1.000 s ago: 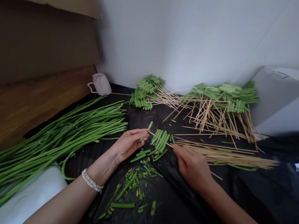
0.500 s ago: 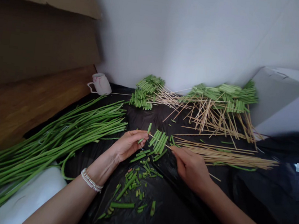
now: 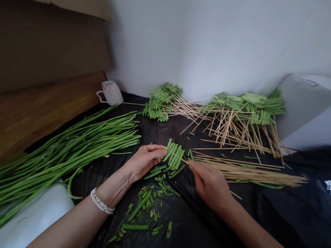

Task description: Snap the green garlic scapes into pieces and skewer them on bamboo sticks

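Observation:
Several short green stem pieces sit side by side on a thin wooden skewer, above the black sheet. My left hand, with a beaded bracelet on the wrist, pinches at the leftmost piece near the skewer's left end. My right hand is closed on the skewer to the right of the pieces. Below lie scattered green scraps. Long green stems form a large heap at the left. Loose skewers lie in a bundle right of my right hand.
Skewered green pieces and another pile of them rest at the back against the pale wall. A white mug stands at back left, beside a brown cardboard box. A white box stands at right.
The piece near the skewer's left tip has moved right, against the row of pieces. My left hand has shifted slightly with it; my right hand still holds the skewer.

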A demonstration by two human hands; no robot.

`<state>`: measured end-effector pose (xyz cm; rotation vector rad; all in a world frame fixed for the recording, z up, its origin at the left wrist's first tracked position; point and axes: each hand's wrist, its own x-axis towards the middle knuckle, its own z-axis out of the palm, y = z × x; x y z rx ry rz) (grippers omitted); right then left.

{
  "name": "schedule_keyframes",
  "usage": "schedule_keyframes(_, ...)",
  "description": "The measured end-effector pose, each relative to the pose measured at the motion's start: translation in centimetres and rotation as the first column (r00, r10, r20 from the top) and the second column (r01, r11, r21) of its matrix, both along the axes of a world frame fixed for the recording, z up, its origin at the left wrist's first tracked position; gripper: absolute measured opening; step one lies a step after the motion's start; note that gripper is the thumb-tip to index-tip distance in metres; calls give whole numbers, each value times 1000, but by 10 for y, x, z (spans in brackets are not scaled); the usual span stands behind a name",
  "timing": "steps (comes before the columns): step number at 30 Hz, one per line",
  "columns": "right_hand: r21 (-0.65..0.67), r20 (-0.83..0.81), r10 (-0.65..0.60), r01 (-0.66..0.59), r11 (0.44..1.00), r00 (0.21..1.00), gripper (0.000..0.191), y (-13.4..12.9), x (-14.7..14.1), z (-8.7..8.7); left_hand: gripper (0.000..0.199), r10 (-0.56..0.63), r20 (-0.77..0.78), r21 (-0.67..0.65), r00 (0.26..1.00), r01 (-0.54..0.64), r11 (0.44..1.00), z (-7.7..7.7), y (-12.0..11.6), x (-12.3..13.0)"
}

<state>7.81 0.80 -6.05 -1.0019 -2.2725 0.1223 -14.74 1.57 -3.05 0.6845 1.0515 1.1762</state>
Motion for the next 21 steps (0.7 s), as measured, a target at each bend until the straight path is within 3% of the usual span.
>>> schedule_keyframes(8, 66, 1, 6, -6, 998, 1000, 31, 0, 2, 0, 26, -55, -101, 88, 993, 64, 994, -5, -2, 1)
schedule_keyframes(11, 147, 36, -18, 13, 989, 999, 32, -2, 1, 2, 30, -60, -144, 103, 988, 76, 992, -6, -1, 1)
schedule_keyframes(17, 345, 166, -73, 11, 939, 983, 35, -4, 2, 6, 56, -18, -277, 155, 961, 63, 986, -1, -3, 1)
schedule_keyframes(21, 375, 192, -67, -10, 927, 979, 37, -3, 2, 5, 68, 25, -386, 218, 922, 65, 974, 2, -4, 2)
